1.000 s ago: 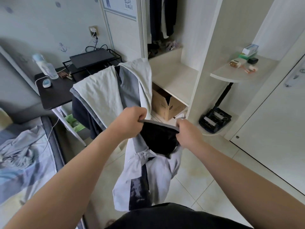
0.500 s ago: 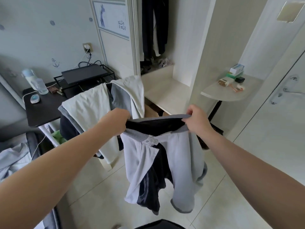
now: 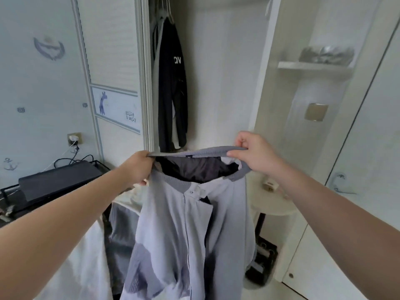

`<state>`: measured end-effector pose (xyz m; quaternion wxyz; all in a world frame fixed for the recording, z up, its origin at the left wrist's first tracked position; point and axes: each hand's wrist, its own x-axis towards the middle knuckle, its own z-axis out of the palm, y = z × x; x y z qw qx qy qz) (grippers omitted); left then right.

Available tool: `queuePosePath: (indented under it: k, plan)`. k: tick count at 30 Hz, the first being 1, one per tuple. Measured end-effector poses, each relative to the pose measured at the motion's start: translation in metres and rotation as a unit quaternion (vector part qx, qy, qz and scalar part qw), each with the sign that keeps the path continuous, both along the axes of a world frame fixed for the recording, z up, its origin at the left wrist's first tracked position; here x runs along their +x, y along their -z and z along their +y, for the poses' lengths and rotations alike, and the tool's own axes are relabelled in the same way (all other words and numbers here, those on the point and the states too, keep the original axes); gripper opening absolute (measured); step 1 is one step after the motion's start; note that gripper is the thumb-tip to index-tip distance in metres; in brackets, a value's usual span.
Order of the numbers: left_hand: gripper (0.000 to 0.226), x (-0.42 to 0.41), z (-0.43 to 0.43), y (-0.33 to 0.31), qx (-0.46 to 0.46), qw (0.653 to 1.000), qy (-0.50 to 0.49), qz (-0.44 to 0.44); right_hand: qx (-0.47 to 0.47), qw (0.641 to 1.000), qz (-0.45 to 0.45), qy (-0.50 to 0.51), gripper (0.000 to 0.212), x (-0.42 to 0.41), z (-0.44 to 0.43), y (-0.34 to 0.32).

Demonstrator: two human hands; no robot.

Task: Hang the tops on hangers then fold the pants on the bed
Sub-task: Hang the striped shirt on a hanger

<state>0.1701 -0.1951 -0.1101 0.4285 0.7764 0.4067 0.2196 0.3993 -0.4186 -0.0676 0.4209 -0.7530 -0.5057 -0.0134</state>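
Here, a person is holding a pale lilac-grey jacket (image 3: 184, 234) up in the air in front of an open wardrobe (image 3: 216, 72), with nothing carrying it but the two hands. The left hand (image 3: 138, 167) is gripping the left end of the collar (image 3: 194, 151) with its fingers curled round the fabric, and the right hand (image 3: 253, 152) is pinching the right end between thumb and bent fingers. The ribbed, darker grey band is stretching almost level between them. The jacket's long axis is running straight up and down: the collar is pointing up, the body is hanging towards the floor, and the hem is running out past the bottom edge of the view. Its front is facing the person, and a zip is running down the middle to a small snap tab at the neck. A dark lining is showing inside the open neck, and darker grey patches are showing low on the front. Behind it, a dark top (image 3: 171, 83) with white letters is hanging inside the wardrobe. At the left a black flat box (image 3: 58, 182) is lying near the wall, and pale clothes (image 3: 86, 256) are draping below the left forearm. A round shelf (image 3: 272, 204) is sitting just right of the jacket.
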Motion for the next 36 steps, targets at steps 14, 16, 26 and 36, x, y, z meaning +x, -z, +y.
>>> queuePosePath:
  k: [14, 16, 26, 36]
  plan:
    - [0.031, 0.117, 0.14, -0.206, 0.045, 0.963, 0.088, -0.251, 0.074, 0.962, -0.176, 0.197, 0.029, 0.065, 0.157, -0.193]
    - [0.031, 0.134, 0.152, -0.23, 0.045, 0.955, 0.1, -0.277, 0.037, 0.953, -0.205, 0.22, 0.027, 0.076, 0.173, -0.213]
    - [0.025, 0.237, 0.173, -0.342, 0.073, 0.928, 0.135, -0.339, -0.124, 0.827, -0.391, 0.384, 0.011, 0.149, 0.231, -0.307]
    - [0.025, 0.338, 0.193, -0.374, 0.177, 0.905, 0.179, -0.343, -0.167, 0.651, -0.423, 0.609, 0.047, 0.221, 0.253, -0.402]
